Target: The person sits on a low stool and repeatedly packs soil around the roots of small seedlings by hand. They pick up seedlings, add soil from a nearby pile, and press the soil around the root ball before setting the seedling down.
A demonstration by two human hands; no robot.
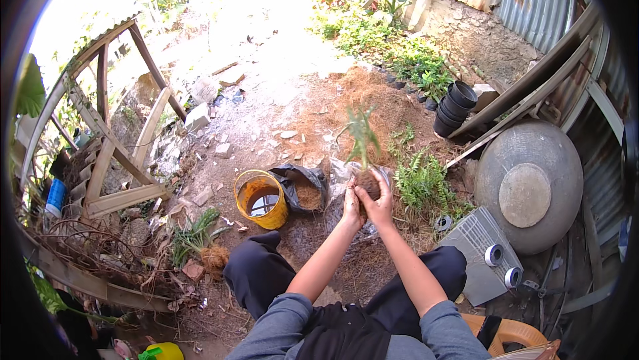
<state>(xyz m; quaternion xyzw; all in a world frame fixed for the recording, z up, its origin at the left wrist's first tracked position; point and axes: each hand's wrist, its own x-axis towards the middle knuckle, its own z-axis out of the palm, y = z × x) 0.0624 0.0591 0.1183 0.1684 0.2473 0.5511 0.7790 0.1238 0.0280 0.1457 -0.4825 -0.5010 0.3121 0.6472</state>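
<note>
Between my two hands is a round brown root ball [368,184] of a small green plant [363,135], whose leaves point away from me and look blurred. My left hand [353,205] cups its left side, and my right hand [378,201] presses on its right side and top with the thumb. Beneath the hands lies a clear plastic sheet [340,172]. Left of it, a black plastic bag [322,185] holds brown fibre. A yellow bucket [280,214] with dark liquid stands beside the bag. Another plant [192,235] with a fibre-wrapped root ball [214,258] lies near my left knee.
Ferns [424,180] grow at the right. Behind them are stacked black pots [455,105] and loose coconut-like fibre [359,92]. A large round grey vessel [559,175] and a grey board [474,245] with tape rolls [494,255] lie right. Wooden frames [125,200] and rubble stand left.
</note>
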